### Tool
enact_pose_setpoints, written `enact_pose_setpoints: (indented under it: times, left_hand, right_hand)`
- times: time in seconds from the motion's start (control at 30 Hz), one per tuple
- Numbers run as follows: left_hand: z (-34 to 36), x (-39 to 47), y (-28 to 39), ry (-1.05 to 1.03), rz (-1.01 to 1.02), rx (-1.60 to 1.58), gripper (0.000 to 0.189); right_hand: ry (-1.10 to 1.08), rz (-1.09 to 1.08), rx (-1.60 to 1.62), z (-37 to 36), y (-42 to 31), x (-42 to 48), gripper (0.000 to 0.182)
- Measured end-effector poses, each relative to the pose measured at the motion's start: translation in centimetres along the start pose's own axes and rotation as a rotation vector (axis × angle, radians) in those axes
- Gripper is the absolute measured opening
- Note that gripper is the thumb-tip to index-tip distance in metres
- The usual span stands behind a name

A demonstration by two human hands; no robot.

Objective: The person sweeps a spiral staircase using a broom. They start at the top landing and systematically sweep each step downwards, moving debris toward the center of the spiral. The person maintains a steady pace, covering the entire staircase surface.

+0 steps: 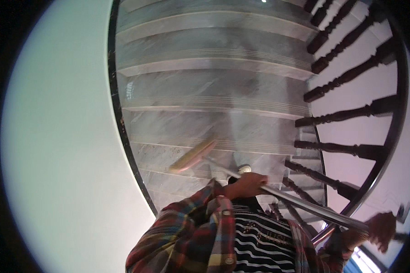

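Observation:
A broom with a long metal handle [304, 205] slants across the view from lower right to the middle. My left hand [248, 185] wraps the lower part of this handle, in front of my body. Near its upper end, at the right rim, my right hand [382, 229] grips it, somewhat blurred. The yellowish and pink broom head [193, 156] is over a grey marble stair step [256, 158], close to the edge of the tread, blurred. Small dark specks of debris [172, 150] lie beside the head, towards the wall.
Grey marble steps [205, 83] rise or fall away ahead of me. A white wall [61, 129] with a black skirting strip [119, 119] borders them on the left. Dark turned balusters [341, 113] and a curved handrail [401, 85] stand on the right. A light shoe [245, 169] shows below my left hand.

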State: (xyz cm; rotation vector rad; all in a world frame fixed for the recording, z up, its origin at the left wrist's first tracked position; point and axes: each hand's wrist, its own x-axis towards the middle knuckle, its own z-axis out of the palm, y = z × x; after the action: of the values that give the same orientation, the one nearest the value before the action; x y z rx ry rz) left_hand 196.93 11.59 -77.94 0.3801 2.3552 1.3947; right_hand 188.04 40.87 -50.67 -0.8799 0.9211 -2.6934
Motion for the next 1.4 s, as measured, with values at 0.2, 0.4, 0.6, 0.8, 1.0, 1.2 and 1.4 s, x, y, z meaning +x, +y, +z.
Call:
enact_pose_setpoints:
  times: [0.2, 0.4, 0.6, 0.8, 1.0, 1.2, 1.4]
  left_hand:
    - [2.7, 8.1, -3.8, 0.281, 0.147, -0.013, 0.018]
    - [3.4, 2.6, -10.8, 0.341, -0.006, -0.080, 0.016]
    - [0.8, -9.5, -21.4, 0.661, -0.075, 0.130, 0.015]
    - [0.7, -21.0, -27.8, 0.592, -0.283, 0.247, 0.018]
    - [2.3, -20.9, -17.2, 0.350, -0.030, 0.207, 0.017]
    - [6.1, -11.1, -7.7, 0.125, 0.294, 0.196, 0.013]
    - [12.0, 2.0, -1.9, 0.180, 0.555, 0.120, 0.010]
  right_hand:
    - [0.043, -0.110, -0.617, 0.4, 2.8, 0.8, 0.016]
    - [0.088, -0.081, -0.473, 1.8, 12.6, -1.8, 0.020]
    - [0.351, -0.180, -0.482, 0.8, 25.2, -8.2, 0.033]
    - [0.338, 0.058, -0.057, 4.9, 32.9, -14.7, 0.022]
    - [0.164, -0.202, -0.127, 9.9, 22.3, -15.2, 0.011]
    - [-0.389, -0.276, -0.060, 12.9, 10.0, -17.5, 0.019]
    - [-0.382, -0.345, -0.522, 10.1, 3.5, -24.1, 0.019]
